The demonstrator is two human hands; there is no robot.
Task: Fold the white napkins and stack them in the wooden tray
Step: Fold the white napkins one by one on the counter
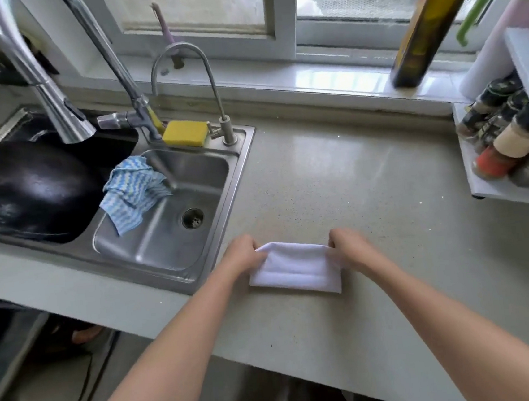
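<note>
White cloth, one napkin [295, 268], lies folded into a flat rectangle on the speckled grey counter [369, 190], close to its near edge and just right of the sink's near right corner. The far long side of the napkin is raised off the surface; the near side lies flat.

Left hand [242, 254]: fingers curled, pinching the napkin's far left corner. Right hand [348, 245]: fingers curled, pinching the far right corner. Both forearms reach in from the near edge of the counter.

Steel sink [241, 170]: set into the counter's left part. A blue-and-white checked cloth [130, 194] hangs over the divider between its two basins. A black wok [26, 191] fills the left basin. A yellow sponge [185, 133] rests on the sink's far rim, between the tap bases.

Window sill at the counter's far edge: a dark olive bottle [433, 19] stands upright. At the counter's right edge, a white rack [508, 191] carries several spice jars [503, 141].
</note>
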